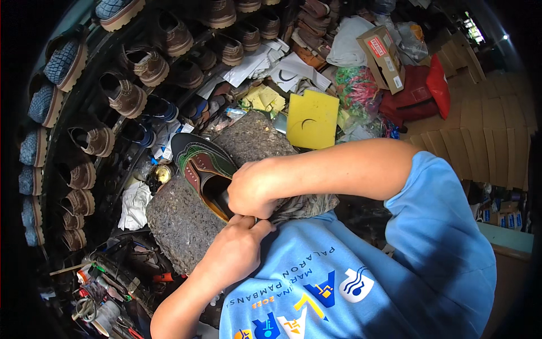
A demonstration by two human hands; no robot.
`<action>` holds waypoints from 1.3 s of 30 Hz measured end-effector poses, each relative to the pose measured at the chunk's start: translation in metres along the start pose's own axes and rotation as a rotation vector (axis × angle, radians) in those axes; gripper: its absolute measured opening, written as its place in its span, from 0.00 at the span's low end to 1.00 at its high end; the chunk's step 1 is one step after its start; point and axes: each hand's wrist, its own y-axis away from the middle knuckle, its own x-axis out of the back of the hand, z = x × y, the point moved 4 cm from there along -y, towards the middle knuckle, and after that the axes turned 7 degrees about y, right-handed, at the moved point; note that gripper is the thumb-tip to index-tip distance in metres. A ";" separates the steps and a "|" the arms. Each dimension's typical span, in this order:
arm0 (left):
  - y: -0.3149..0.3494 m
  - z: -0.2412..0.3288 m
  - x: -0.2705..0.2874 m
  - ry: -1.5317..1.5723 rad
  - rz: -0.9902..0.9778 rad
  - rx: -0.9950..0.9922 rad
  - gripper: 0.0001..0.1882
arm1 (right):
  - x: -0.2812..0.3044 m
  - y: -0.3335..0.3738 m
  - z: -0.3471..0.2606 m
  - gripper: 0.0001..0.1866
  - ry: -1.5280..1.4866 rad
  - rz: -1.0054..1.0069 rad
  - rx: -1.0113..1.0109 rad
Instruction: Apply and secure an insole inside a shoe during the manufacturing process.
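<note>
A wingtip shoe (195,164) in dark grey, green and brown lies on a rough grey stone block (178,217), its toe pointing away from me and a little left. My right hand (254,187) is closed at the heel end of the shoe's opening, its fingertips hidden. Just below, my left hand (240,243) pinches the heel rim, fingers pressed close to the right hand. Both hands cover most of the heel. Whether anything small sits between the fingers cannot be made out.
Racks of brown shoes (148,65) and blue-patterned shoes (66,63) line the left. Tools and jars (101,311) crowd the lower left. Beyond the stone lie a yellow sheet (312,120), white papers (296,70), a cardboard box (381,56) and a red bag (415,90).
</note>
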 end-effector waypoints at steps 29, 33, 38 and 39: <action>0.030 0.034 -0.002 -0.252 0.287 -0.179 0.20 | -0.102 -0.038 0.055 0.60 -2.243 1.032 0.453; 0.027 0.028 0.004 -0.265 0.327 -0.021 0.33 | -0.068 -0.043 0.049 0.68 -2.197 1.100 0.685; -0.001 -0.004 0.006 -0.276 0.313 0.191 0.52 | -0.070 -0.060 0.057 0.67 -2.117 1.190 0.569; 0.001 -0.006 0.001 -0.293 0.349 0.128 0.47 | -0.072 -0.059 0.057 0.67 -2.104 1.177 0.535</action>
